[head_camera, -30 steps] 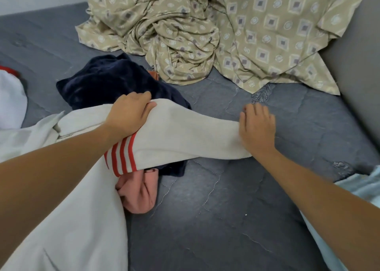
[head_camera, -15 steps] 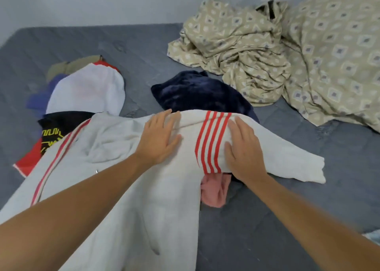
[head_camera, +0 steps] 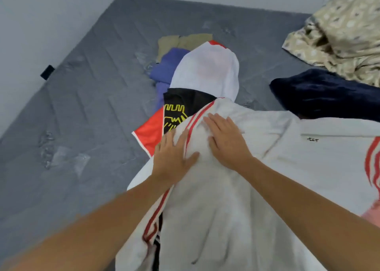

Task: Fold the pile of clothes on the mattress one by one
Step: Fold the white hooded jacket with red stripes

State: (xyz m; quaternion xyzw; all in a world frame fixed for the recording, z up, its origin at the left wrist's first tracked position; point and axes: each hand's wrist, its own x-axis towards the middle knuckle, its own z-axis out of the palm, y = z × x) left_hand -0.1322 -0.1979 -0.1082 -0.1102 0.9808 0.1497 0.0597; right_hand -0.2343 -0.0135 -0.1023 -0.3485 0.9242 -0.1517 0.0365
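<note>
Both our hands lie flat on the white jacket (head_camera: pixel 226 198), fingers straight and spread, nothing gripped. Left hand (head_camera: pixel 174 157) presses the near-left edge by the red stripe; right hand (head_camera: pixel 224 141) sits just beside it, slightly further out. Our read: we're smoothing and pinning the shoulder area so the cloth stays put for the next fold.

The jacket drapes over the pile rather than on bare mattress (head_camera: pixel 82 106), hence the hump under our palms. It runs from under the hands back toward us and off to the right.

Count, as far as visible:
- one black-and-orange jersey (head_camera: pixel 158 126), just left of the left hand, partly under the jacket
- one white garment (head_camera: pixel 205 71) beyond the fingertips
- one purple piece (head_camera: pixel 168 67) and one khaki piece (head_camera: pixel 181 42) further out, behind that
- one dark navy fleece (head_camera: pixel 320 93) off to the right
- one patterned beige sheet (head_camera: pixel 339 36), far right
- a pink scrap (head_camera: pixel 370 217) at the right edge, item unclear

Folding looks barely started on this one.
</note>
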